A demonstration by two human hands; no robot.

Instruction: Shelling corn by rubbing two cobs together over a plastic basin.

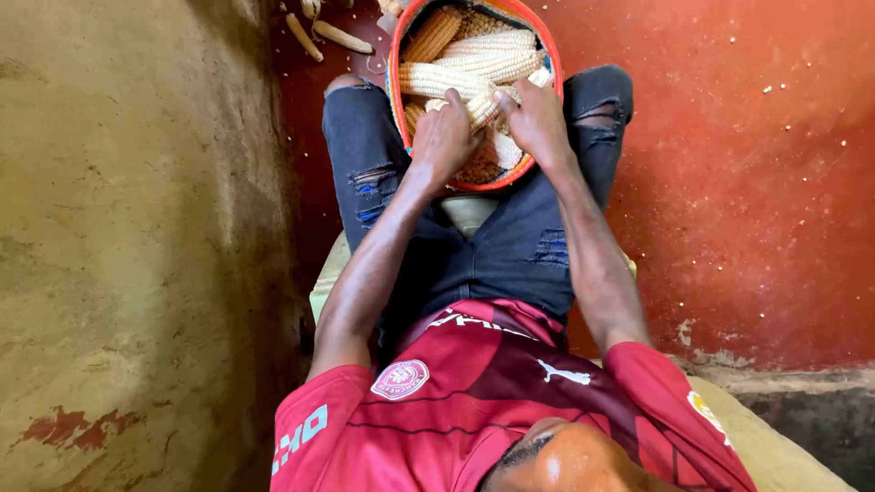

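Pale yellow cob [480, 107] lies across the top of the orange-rimmed basket [394, 82], which sits wedged between the person's knees, full of more cobs [474, 56]. Both hands close on that one cob: the left hand [444, 137] wraps its near end, fingers curled tight around it, and the right hand [538, 120] covers the far end, fingers pressed together and bent over it. Loose kernels [474, 170] lie under the hands, inside the basket. To shell well, I judge the hands should twist against each other while the thumbs push along the rows, and stay low over the basket so the grain drops inside; kernels already dot the red floor [775, 182]. Stripped cobs [321, 36] lie by the wall [137, 228].
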